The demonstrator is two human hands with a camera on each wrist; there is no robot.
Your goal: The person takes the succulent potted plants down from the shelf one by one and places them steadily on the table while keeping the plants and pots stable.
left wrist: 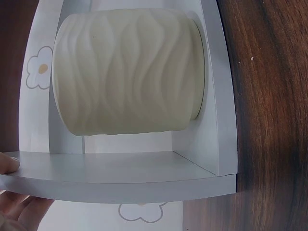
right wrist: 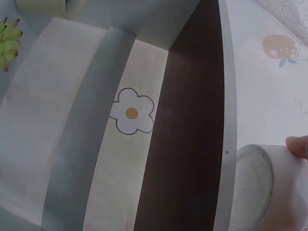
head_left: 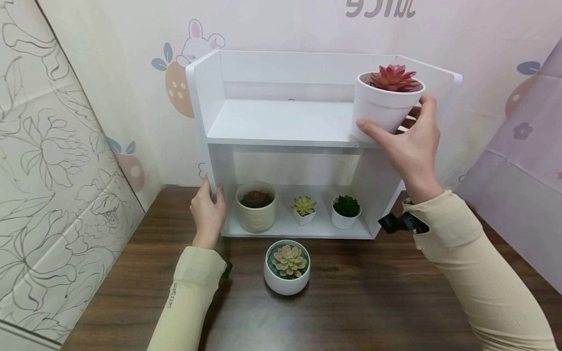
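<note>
In the head view the right hand (head_left: 414, 141) grips a white pot (head_left: 377, 109) with a red succulent (head_left: 394, 78), at the right end of the upper shelf (head_left: 281, 122). The right wrist view shows that pot's underside (right wrist: 252, 185) tilted beside the shelf edge, with a fingertip on its side. My left hand (head_left: 208, 212) holds the left side panel of the white rack low down, thumb on one face and fingers on the other; the left wrist view shows the thumb and fingers (left wrist: 26, 211) around the panel (left wrist: 115, 187).
On the lower shelf stand a cream ribbed pot (head_left: 256, 218), a small yellow-green succulent (head_left: 304, 206) and a dark green plant (head_left: 346, 206) in white pots. A round white pot (head_left: 286, 285) with a succulent stands on the wooden table (head_left: 351, 312) before the rack. A patterned wall is behind.
</note>
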